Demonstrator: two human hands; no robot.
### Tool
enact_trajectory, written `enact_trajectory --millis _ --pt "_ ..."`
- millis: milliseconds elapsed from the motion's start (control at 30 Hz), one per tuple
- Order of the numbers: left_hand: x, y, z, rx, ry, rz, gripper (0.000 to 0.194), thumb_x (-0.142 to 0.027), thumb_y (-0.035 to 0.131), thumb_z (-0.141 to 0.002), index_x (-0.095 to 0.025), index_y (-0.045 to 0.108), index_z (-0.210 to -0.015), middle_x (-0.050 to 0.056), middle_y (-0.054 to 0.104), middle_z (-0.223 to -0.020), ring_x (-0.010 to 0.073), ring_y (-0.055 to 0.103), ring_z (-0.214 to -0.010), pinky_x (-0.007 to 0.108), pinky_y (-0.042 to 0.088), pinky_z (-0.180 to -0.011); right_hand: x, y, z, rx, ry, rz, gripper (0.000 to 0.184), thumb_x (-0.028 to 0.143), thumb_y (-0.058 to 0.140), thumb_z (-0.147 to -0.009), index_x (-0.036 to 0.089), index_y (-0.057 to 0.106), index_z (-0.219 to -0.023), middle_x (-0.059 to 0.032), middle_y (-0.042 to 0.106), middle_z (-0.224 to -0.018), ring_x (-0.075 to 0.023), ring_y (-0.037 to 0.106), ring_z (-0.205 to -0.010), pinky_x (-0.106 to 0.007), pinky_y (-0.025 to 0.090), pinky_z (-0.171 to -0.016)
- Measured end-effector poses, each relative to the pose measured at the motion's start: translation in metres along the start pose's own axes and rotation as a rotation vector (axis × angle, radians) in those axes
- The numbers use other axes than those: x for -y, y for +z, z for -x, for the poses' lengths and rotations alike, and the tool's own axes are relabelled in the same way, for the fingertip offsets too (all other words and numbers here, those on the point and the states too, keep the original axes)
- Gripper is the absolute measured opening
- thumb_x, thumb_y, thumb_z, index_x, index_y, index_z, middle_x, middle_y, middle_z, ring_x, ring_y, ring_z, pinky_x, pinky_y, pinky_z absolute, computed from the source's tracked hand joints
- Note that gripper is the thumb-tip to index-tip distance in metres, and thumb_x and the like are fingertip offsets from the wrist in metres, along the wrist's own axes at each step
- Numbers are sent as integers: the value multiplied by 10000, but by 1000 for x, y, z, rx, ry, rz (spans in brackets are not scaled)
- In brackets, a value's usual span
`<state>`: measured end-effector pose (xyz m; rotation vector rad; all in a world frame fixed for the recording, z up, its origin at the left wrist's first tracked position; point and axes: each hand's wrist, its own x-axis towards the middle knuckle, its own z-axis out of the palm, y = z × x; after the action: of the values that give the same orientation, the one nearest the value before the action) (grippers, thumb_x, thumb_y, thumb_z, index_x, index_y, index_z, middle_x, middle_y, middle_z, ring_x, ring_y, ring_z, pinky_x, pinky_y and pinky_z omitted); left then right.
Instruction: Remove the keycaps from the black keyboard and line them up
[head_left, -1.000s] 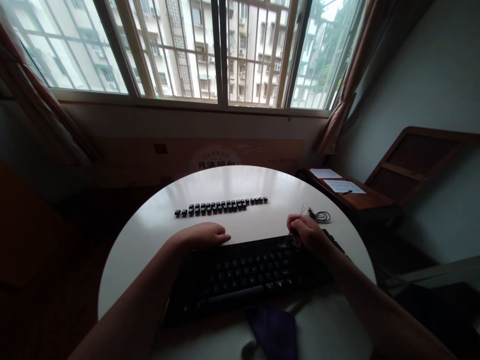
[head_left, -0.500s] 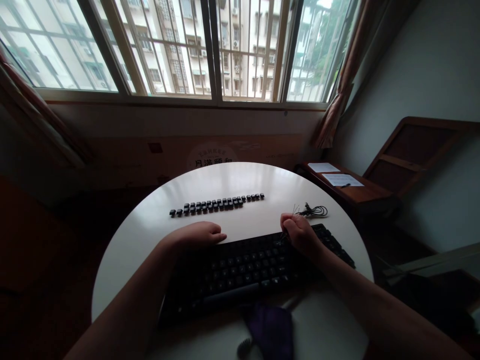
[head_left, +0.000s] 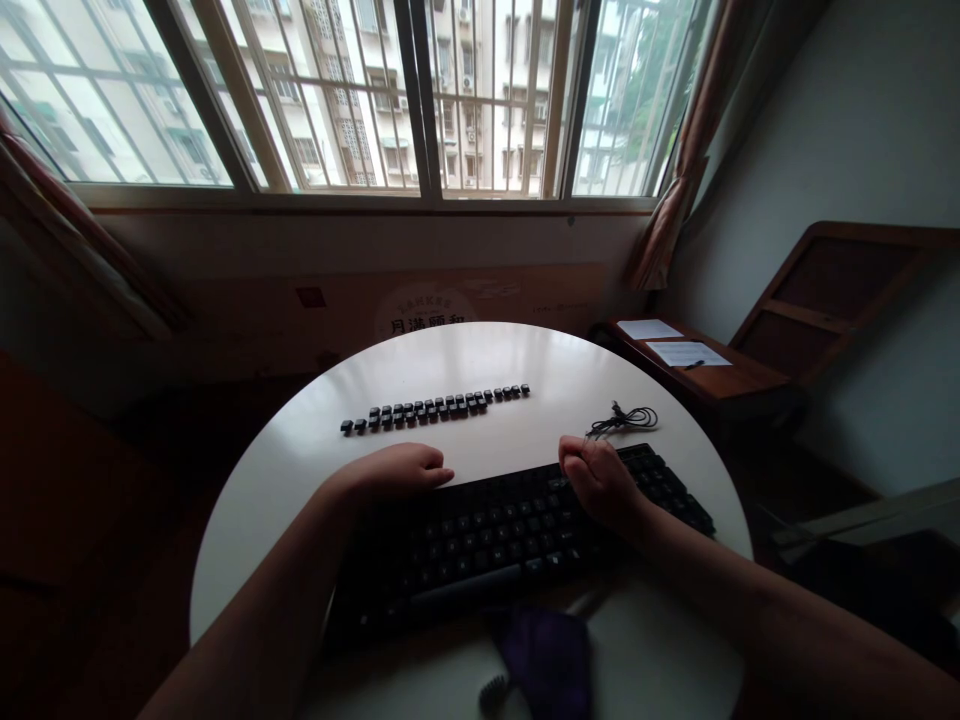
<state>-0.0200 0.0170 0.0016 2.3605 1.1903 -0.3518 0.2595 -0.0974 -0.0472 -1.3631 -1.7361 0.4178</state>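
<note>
A black keyboard (head_left: 480,545) lies slightly slanted on a round white table (head_left: 247,560). My left hand (head_left: 397,468) is closed at its rear edge, thumb pointing right and the other fingers curled out of sight; it seems to grip that edge. Above the upper right keys, my right hand (head_left: 596,475) is closed in a fist around a thin wire keycap puller (head_left: 588,438), mostly hidden by the fingers. Several loose black keycaps (head_left: 427,410) stand in two rows behind the keyboard.
A bundled black cable (head_left: 630,418) lies beyond my right hand. Near the front edge are a dark purple cloth-like item (head_left: 547,660) and a small dark brush-like thing (head_left: 493,692), both blurred. At right, a wooden chair (head_left: 750,378) bears paper sheets (head_left: 686,354) and a pen (head_left: 694,364).
My right hand has turned slightly, and the wires that stuck out above and below it are now less visible. My left hand stays at the keyboard's edge. The view has shifted a little.
</note>
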Motion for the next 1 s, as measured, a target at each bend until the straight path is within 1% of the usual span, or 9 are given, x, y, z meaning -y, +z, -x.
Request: enact_trajectory --millis 133,300,367,467,533,633,767,867,1000 --pt "2 1 -1 -10 10 1 476 -636 423 -848 -197 582 -751 35 622 -800 192 542 -697 291 344 -580 -2 0 -3 -88 81 -163 201 205 396 -767 218 414 -567 38 366 -489 -126 362 -478 -269 286 -492" --pt "-1 1 2 -25 10 5 477 -637 435 -841 -195 579 -733 33 615 -776 186 529 -675 291 342 -577 -10 0 -6 -181 279 -473 171 219 381 -781 234 398 -612 45 347 -478 -124 331 -420 -257 259 -411" --pt "-3 0 3 -22 1 8 477 -634 434 -849 -194 578 -734 39 620 -783 188 529 -675 291 341 -573 -12 0 -5 -205 287 -519 154 227 396 -788 231 412 -636 43 362 -502 -121 340 -424 -249 258 -404" --pt "-10 0 5 -59 16 0 481 -630 425 -870 -193 572 -734 47 625 -788 188 528 -664 290 340 -565 -8 -3 -2 -237 207 -503 159 235 411 -815 222 441 -659 44 372 -525 -118 355 -445 -241 259 -415" --pt "-19 1 9 -134 59 -33 463 -606 412 -898 -195 569 -750 48 627 -789 188 533 -666 289 346 -572 -1 -6 2 -212 119 -454 183 240 420 -849 214 476 -676 50 363 -521 -113 345 -451 -239 250 -421" --pt "-40 3 18 -267 139 -81 403 -550 406 -939 -205 584 -831 48 647 -829 200 559 -715 287 366 -600 12 -8 9 -94 -22 -348 210 248 438 -896 201 535 -717 54 386 -529 -105 345 -461 -238 272 -442" --pt "-70 9 31 -399 288 -109 311 -506 474 -945 -223 584 -1011 36 666 -934 198 593 -767 286 396 -634 26 -5 16 72 -166 -276 167 201 461 -894 191 583 -780 32 513 -606 -106 452 -525 -238 373 -522" --pt "-82 14 31 -431 366 -213 286 -482 580 -903 -209 587 -987 44 657 -954 197 601 -770 286 406 -630 31 -1 18 136 -202 -280 142 170 482 -877 187 596 -794 31 549 -616 -101 473 -525 -229 384 -523" --pt "-84 19 26 -427 403 -322 222 -421 590 -916 -200 606 -906 46 645 -886 200 605 -767 287 413 -617 32 3 19 137 -182 -324 146 166 482 -881 189 600 -799 25 587 -619 -106 510 -519 -228 405 -517"
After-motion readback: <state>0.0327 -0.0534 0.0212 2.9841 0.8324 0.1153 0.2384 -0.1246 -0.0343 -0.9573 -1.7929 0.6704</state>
